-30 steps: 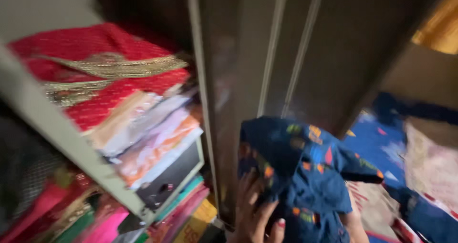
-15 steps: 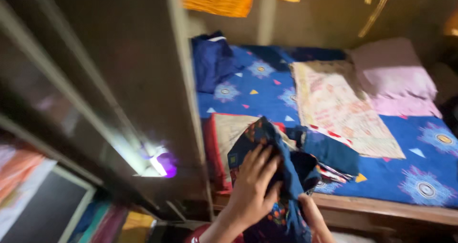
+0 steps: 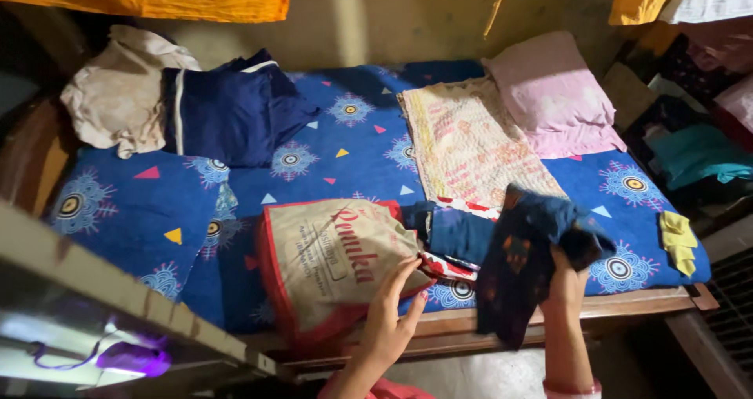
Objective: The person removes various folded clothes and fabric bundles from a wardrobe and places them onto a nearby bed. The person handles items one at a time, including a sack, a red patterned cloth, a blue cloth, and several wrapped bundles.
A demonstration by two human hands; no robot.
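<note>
My right hand [image 3: 566,280] is raised over the bed's front edge, shut on a dark blue patterned cloth [image 3: 527,252] that hangs down in folds. My left hand [image 3: 391,318] reaches forward with fingers apart and touches the edge of a beige cloth bag with red trim [image 3: 329,259] lying on the bed. A folded dark blue garment [image 3: 459,233] lies just behind the bag, between my two hands.
The bed [image 3: 337,152] has a blue patterned sheet, a cream quilt [image 3: 471,144], a pink pillow [image 3: 553,93], a navy garment [image 3: 227,113] and a beige one [image 3: 118,93]. A yellow cloth [image 3: 678,241] lies at its right corner. A metal cupboard door edge [image 3: 118,297] stands at lower left.
The view has swung from the cupboard shelves to the bed. The dark blue cloth has passed to my right hand alone, and my left hand now reaches to the beige bag.
</note>
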